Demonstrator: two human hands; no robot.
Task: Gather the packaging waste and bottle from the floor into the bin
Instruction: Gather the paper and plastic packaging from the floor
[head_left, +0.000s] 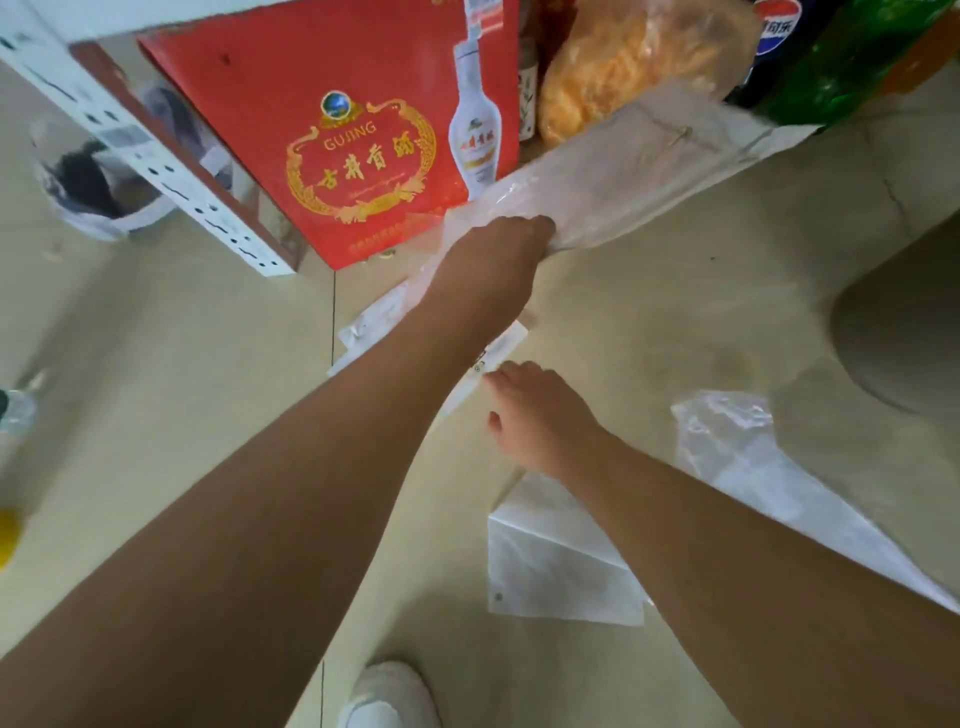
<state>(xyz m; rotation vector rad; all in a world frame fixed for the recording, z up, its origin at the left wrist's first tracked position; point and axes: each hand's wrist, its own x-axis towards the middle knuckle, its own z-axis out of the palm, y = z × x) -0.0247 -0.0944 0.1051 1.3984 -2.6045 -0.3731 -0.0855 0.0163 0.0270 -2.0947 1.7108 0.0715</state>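
The left hand (493, 249) reaches forward over the floor (156, 338), its fingers closed around one end of a long clear plastic wrapper (623, 166). The wrapper extends up and to the right from the grip, its far end near the bag of orange snacks (623, 67). The grip point lies directly in front of the red carton (332, 130).

The right hand (540, 415) is lower and nearer the camera, palm down, fingers loosely spread and holding nothing. Its fingertips are at the edge of a flat white packaging strip (374, 322) lying on the floor beneath the left forearm; contact cannot be confirmed.

Further waste lies on the floor: a folded clear bag (550, 561) beneath the right forearm and a crumpled clear bag (737, 447) to its right.

The bin (88, 197), fitted with a white liner, stands at upper left, behind a white perforated shelf rail (171, 176). A clear bottle-like item (15, 410) is at the left edge, blurred. A white shoe (389, 696) is at the bottom.
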